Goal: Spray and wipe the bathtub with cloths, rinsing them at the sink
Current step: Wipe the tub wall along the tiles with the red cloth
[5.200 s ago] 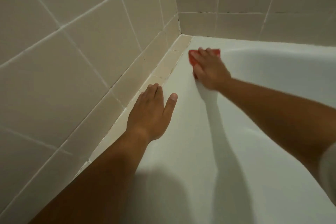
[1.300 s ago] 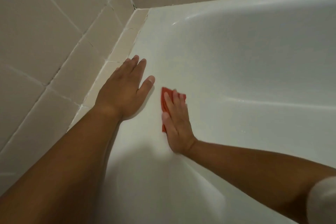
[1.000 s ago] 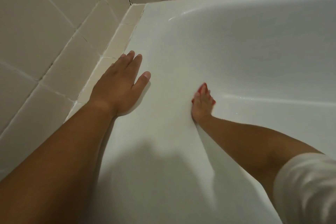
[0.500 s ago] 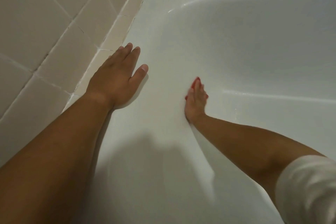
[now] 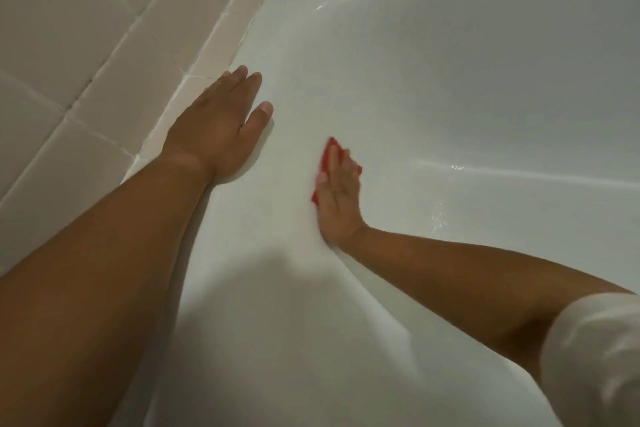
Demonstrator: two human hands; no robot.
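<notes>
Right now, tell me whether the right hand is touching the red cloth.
Touching. The head view shows the right hand pressed flat on the red cloth against the bathtub wall, red edges peeking out beside its fingers.

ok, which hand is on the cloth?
The right hand: it presses the red cloth flat against the inner wall of the bathtub. The left hand has no cloth; it rests flat on the rim beside the wall tiles.

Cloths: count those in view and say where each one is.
1. The red cloth is pressed against the inner wall of the bathtub under the right hand. The left hand, flat on the rim, holds none; others may be hidden.
</notes>
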